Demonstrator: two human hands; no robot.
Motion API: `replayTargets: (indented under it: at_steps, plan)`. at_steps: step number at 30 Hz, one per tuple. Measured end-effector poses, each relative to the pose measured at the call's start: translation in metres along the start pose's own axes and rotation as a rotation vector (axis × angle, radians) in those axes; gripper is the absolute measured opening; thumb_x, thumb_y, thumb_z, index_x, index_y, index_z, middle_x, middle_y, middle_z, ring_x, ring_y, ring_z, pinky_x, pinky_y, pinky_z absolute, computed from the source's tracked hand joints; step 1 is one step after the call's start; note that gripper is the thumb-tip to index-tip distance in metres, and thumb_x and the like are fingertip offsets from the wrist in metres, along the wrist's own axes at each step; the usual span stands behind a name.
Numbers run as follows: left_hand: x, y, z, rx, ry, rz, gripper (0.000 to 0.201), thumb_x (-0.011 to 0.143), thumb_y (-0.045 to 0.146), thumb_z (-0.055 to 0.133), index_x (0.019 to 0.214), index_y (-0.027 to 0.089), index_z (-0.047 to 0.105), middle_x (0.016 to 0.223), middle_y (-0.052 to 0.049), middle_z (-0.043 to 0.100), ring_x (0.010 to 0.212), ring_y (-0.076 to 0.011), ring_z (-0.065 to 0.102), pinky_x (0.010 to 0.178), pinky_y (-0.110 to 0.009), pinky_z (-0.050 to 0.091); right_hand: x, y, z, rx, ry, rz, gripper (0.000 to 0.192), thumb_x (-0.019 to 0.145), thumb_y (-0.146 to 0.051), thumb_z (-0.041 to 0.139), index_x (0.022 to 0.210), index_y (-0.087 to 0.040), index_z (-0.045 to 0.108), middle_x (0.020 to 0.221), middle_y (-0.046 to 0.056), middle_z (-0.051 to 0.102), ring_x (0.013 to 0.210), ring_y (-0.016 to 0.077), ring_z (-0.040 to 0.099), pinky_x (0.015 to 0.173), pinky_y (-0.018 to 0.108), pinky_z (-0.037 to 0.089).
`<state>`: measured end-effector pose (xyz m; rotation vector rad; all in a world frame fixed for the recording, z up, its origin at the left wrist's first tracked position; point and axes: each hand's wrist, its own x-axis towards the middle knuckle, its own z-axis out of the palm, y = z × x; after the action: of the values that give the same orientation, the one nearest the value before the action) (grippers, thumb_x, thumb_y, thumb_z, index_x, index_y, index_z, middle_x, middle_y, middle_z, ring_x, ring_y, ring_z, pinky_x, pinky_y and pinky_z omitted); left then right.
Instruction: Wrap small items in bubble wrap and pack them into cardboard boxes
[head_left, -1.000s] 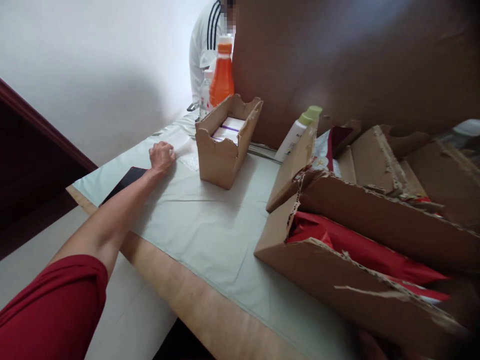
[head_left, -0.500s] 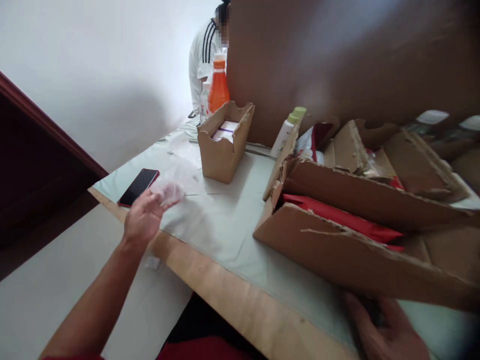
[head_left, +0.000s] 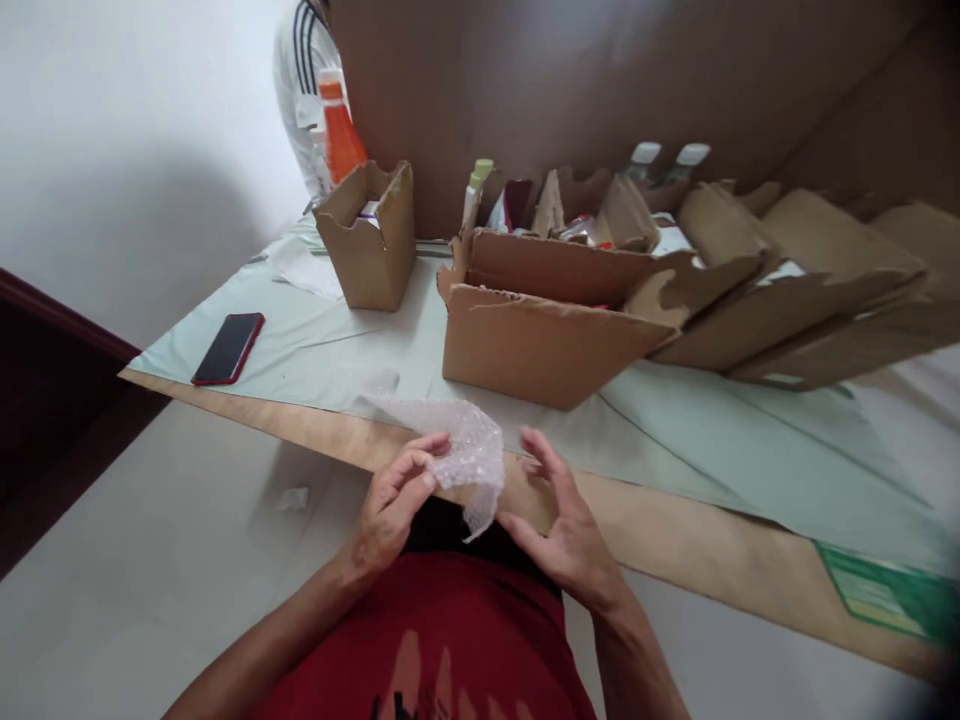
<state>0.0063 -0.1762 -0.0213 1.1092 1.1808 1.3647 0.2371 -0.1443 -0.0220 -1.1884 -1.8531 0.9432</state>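
Clearly light and limp, the bubble wrap (head_left: 465,455) droops from the left hand (head_left: 394,500), pinched at its edge; right hand (head_left: 559,520) open beside it, holding nothing.

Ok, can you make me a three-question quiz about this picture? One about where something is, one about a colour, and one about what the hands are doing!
1. Where is the phone?
A. on the table's left end
B. inside a box
C. on the floor

2. What colour is the tall bottle at the back?
A. blue
B. orange
C. black

3. What is the left hand doing?
A. lying flat on the table
B. pinching bubble wrap
C. holding the phone

Answers:
1 A, it lies on the pale cloth near the table corner.
2 B, its body is bright orange.
3 B, the fingers grip the wrap's edge, while the right hand is open beside it.
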Motion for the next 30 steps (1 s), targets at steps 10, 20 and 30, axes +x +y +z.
replayTargets:
  at_steps: [10, 20, 30]
  plan:
    - [-0.030, -0.006, 0.047, 0.452, -0.282, 0.254, 0.011, 0.091, 0.022, 0.066, 0.101, 0.020, 0.070, 0.150, -0.018, 0.058, 0.145, -0.0304, 0.054, 0.116, -0.047, 0.047, -0.033, -0.011, 0.018, 0.414, 0.055, 0.188, 0.065, 0.079, -0.061, 0.080, 0.131, -0.022, 0.072, 0.129, 0.012, 0.075, 0.120, 0.0351, 0.071, 0.107, 0.052, 0.056]
    - [0.014, 0.028, 0.020, 0.886, -0.187, 0.773, 0.057, 0.084, 0.022, 0.070, 0.139, 0.019, 0.058, 0.151, -0.017, 0.058, 0.152, -0.0346, 0.040, 0.126, -0.057, 0.029, -0.048, -0.018, -0.026, 0.119, 0.287, 0.056, 0.025, 0.085, -0.036, 0.073, 0.102, -0.020, 0.080, 0.095, 0.006, 0.082, 0.085, 0.0235, 0.076, 0.079, 0.035, 0.063]
    - [0.035, 0.028, -0.029, 0.821, -0.526, 0.215, 0.021, 0.084, 0.037, 0.059, 0.083, 0.020, 0.071, 0.080, -0.002, 0.074, 0.076, -0.0192, 0.068, 0.079, -0.034, 0.057, -0.078, -0.009, -0.061, 0.160, 0.771, 0.109, 0.020, 0.076, -0.037, 0.078, 0.085, -0.019, 0.078, 0.079, 0.004, 0.078, 0.072, 0.0203, 0.072, 0.069, 0.034, 0.060]
